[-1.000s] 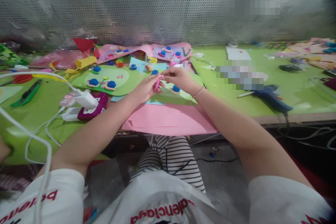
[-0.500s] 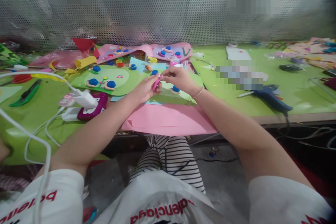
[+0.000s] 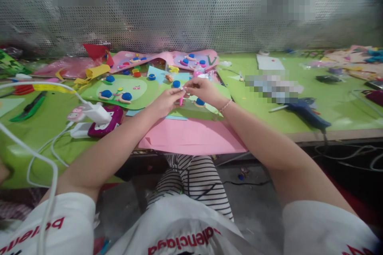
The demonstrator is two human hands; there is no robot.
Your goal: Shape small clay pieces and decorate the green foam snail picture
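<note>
My left hand [image 3: 169, 101] pinches a small bright pink piece [image 3: 181, 99], which hangs down from the fingertips. Its fingers meet those of my right hand [image 3: 202, 91], which are closed at the top of the same piece; what they grip there is too small to make out. Both hands are over a green sheet [image 3: 134, 81] that bears blue-domed shapes, one of them a blue dome [image 3: 176, 83] just behind the fingertips. Another blue dome [image 3: 200, 101] lies below my right hand. Pink sheets [image 3: 191, 137] lie at the table's front edge.
At the left are a purple power socket [image 3: 112, 121] with white plugs and cables, and a green cutter [image 3: 30, 107]. A blue glue gun [image 3: 309, 113] lies at the right. Decorated pink sheets [image 3: 167, 57] lie behind, before a perforated metal panel [image 3: 185, 16].
The pink piece has turned from slanting to hanging nearly upright between my fingertips. The fingers of my left hand have shifted slightly around it.
</note>
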